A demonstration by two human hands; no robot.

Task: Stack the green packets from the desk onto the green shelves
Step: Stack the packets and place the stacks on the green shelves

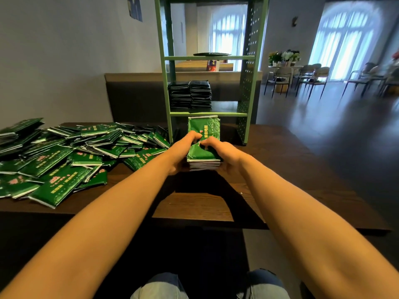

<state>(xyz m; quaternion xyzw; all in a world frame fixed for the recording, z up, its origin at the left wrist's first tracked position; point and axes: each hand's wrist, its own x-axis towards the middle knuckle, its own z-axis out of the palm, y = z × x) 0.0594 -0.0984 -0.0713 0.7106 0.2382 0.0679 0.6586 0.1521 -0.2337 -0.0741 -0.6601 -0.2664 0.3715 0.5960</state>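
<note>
Left hand curls round the near-left edge of a stack of green packets, fingers bent over the top. Right hand mirrors it, and the fingertips almost meet. Thumbs are hidden. The stack sits between my palms on the desk; I can't tell whether it has lifted.

Just past the fingertips: green shelves. The tier above the hands holds two shelved stacks, with room to their right. Out beyond the left hand: loose pile of packets.

Judgement: squeeze both sides evenly and lift it level as one block. Clear the shelf lip, set down beside the shelved stacks, and square the edges before letting go. The wrappers look slick and could shear.
</note>
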